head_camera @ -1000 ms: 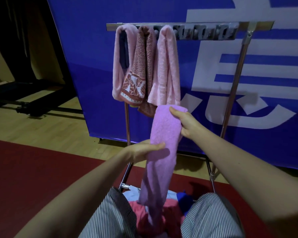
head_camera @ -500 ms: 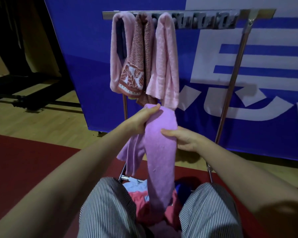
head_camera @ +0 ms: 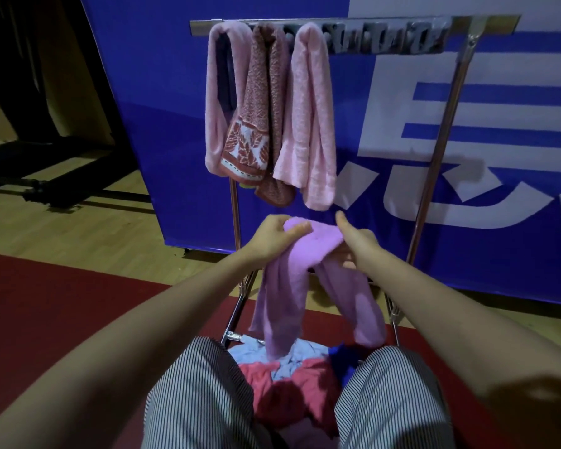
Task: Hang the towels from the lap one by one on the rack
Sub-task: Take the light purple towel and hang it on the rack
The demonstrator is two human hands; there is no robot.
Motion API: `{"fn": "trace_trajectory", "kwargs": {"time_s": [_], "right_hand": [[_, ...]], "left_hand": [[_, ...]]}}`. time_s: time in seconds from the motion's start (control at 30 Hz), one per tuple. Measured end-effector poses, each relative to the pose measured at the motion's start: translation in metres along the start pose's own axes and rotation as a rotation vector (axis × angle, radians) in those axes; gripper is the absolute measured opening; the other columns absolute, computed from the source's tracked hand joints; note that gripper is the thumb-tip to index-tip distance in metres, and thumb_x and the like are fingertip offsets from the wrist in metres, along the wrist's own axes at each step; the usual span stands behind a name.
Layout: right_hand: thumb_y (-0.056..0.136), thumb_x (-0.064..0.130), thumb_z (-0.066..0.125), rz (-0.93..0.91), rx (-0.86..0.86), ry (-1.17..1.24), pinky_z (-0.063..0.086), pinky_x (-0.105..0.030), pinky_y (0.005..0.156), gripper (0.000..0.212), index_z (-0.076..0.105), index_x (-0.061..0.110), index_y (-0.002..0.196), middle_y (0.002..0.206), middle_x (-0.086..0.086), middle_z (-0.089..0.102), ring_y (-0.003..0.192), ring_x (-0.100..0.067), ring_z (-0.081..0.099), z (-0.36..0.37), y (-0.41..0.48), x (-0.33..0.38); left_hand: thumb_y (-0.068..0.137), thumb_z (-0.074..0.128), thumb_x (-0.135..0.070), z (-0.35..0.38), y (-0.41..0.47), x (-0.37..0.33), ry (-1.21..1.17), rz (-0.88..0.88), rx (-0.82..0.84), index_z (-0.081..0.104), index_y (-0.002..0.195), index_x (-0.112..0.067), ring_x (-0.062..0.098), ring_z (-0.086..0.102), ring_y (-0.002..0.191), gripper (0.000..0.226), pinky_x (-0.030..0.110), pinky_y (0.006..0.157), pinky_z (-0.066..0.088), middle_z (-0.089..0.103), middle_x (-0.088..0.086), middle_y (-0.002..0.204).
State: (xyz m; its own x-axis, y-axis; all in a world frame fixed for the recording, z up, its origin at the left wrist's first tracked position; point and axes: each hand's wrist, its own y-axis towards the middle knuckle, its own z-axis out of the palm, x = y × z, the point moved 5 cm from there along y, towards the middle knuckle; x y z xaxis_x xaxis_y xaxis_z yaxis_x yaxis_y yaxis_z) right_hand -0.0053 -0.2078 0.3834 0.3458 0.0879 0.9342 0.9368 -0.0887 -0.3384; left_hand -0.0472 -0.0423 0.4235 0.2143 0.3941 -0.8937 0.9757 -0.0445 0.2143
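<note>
Towel (head_camera: pixel 324 238) in lilac hangs doubled above the lap (head_camera: pixel 201 393), left grip (head_camera: pixel 277 236) clamped on its fold, right grip (head_camera: pixel 358 246) beneath it, closure unclear, so both halves can straddle the rack (head_camera: pixel 486 21) toward its right end.

Towel (head_camera: pixel 318 243) now doubled, two tails hanging. Left hand (head_camera: pixel 274 236) up at fold; right hand (head_camera: pixel 358 246) lower, beside it.

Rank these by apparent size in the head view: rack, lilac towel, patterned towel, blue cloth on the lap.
1. rack
2-3. lilac towel and patterned towel: they look alike, and the lilac one is nearer, so unranked
4. blue cloth, partly hidden
</note>
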Motion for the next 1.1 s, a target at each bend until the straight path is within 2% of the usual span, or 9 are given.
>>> {"fn": "trace_trajectory", "kwargs": {"time_s": [0.1, 0.2, 0.3, 0.43, 0.6, 0.8, 0.9, 1.0, 1.1], "right_hand": [[0.084, 0.067, 0.029, -0.113, -0.332, -0.382, 0.050, -0.038, 0.080, 0.075, 0.067, 0.003, 0.092, 0.090, -0.013, 0.070, 0.085, -0.032, 0.064, -0.034, -0.005, 0.010], [0.093, 0.054, 0.032, -0.378, -0.478, -0.425, 0.039, -0.031, 0.065, 0.053, 0.059, 0.010, 0.081, 0.081, -0.006, 0.062, 0.081, -0.028, 0.058, -0.043, -0.015, 0.043], [0.097, 0.038, 0.037, -0.572, -0.178, -0.100, 0.041, -0.024, 0.065, 0.035, 0.061, 0.017, 0.083, 0.082, 0.004, 0.060, 0.085, -0.017, 0.056, -0.028, -0.021, 0.082], [0.094, 0.051, 0.039, -0.336, 0.312, 0.058, 0.049, -0.031, 0.090, 0.043, 0.066, 0.017, 0.092, 0.093, -0.008, 0.068, 0.092, -0.020, 0.064, 0.001, -0.018, 0.096], [0.096, 0.047, 0.034, -0.246, 0.573, 0.253, 0.050, -0.030, 0.090, 0.047, 0.063, 0.012, 0.107, 0.097, -0.009, 0.072, 0.091, -0.017, 0.067, -0.005, -0.018, 0.106], [0.077, 0.056, 0.064, -0.366, 0.355, 0.155, 0.044, -0.042, 0.102, 0.062, 0.063, 0.003, 0.111, 0.111, -0.017, 0.065, 0.104, -0.028, 0.061, -0.030, -0.008, 0.156], [0.087, 0.045, 0.058, -0.439, 0.286, 0.101, 0.051, -0.027, 0.073, 0.032, 0.062, 0.014, 0.078, 0.066, 0.002, 0.066, 0.072, -0.014, 0.062, -0.036, -0.002, 0.174], [0.091, 0.041, 0.054, -0.480, 0.195, 0.139, 0.047, -0.028, 0.075, 0.030, 0.061, 0.016, 0.077, 0.072, 0.000, 0.062, 0.071, -0.014, 0.058, -0.043, 0.008, 0.188], [0.091, 0.045, 0.053, -0.478, 0.142, 0.173, 0.048, -0.029, 0.077, 0.034, 0.062, 0.013, 0.093, 0.083, -0.001, 0.064, 0.079, -0.015, 0.060, -0.047, 0.021, 0.213]], "left_hand": [[0.090, 0.061, -0.026, 0.003, 0.012, -0.025, 0.038, 0.063, 0.093, 0.068, 0.083, -0.002, 0.006, 0.056, 0.068, 0.025, 0.023, 0.063, 0.048, 0.066, 0.005, 0.077], [0.089, 0.062, -0.028, 0.009, 0.028, -0.050, 0.083, 0.053, 0.283, 0.068, 0.090, 0.000, 0.014, 0.061, 0.077, 0.028, 0.031, 0.072, 0.052, 0.068, 0.011, 0.086], [0.090, 0.061, -0.024, 0.015, 0.040, -0.073, 0.088, 0.042, 0.410, 0.067, 0.103, -0.001, 0.015, 0.064, 0.087, 0.028, 0.035, 0.087, 0.053, 0.070, 0.010, 0.096], [0.085, 0.064, -0.021, 0.013, 0.057, -0.090, -0.078, -0.005, 0.437, 0.063, 0.108, 0.006, 0.020, 0.064, 0.091, 0.036, 0.035, 0.090, 0.051, 0.069, 0.017, 0.103], [0.093, 0.053, -0.016, -0.006, 0.071, -0.107, -0.225, -0.039, 0.350, 0.063, 0.085, -0.005, 0.008, 0.063, 0.054, 0.017, 0.018, 0.050, 0.050, 0.069, 0.000, 0.062], [0.102, 0.031, -0.017, 0.005, 0.082, -0.100, -0.274, -0.089, 0.405, 0.052, 0.080, -0.006, -0.002, 0.052, 0.035, 0.032, 0.008, 0.035, 0.038, 0.059, -0.005, 0.043], [0.102, 0.032, -0.025, 0.017, 0.096, -0.074, -0.265, -0.069, 0.326, 0.057, 0.091, -0.006, 0.000, 0.059, 0.062, 0.033, 0.013, 0.062, 0.048, 0.067, -0.002, 0.075], [0.100, 0.040, -0.028, 0.015, 0.115, -0.076, -0.420, -0.086, 0.104, 0.063, 0.100, -0.012, 0.012, 0.060, 0.088, 0.029, 0.027, 0.085, 0.049, 0.067, 0.004, 0.095], [0.099, 0.042, -0.031, 0.004, 0.141, -0.107, -0.485, -0.032, -0.010, 0.067, 0.092, -0.018, 0.011, 0.064, 0.087, 0.029, 0.024, 0.081, 0.053, 0.071, -0.002, 0.087]]}}
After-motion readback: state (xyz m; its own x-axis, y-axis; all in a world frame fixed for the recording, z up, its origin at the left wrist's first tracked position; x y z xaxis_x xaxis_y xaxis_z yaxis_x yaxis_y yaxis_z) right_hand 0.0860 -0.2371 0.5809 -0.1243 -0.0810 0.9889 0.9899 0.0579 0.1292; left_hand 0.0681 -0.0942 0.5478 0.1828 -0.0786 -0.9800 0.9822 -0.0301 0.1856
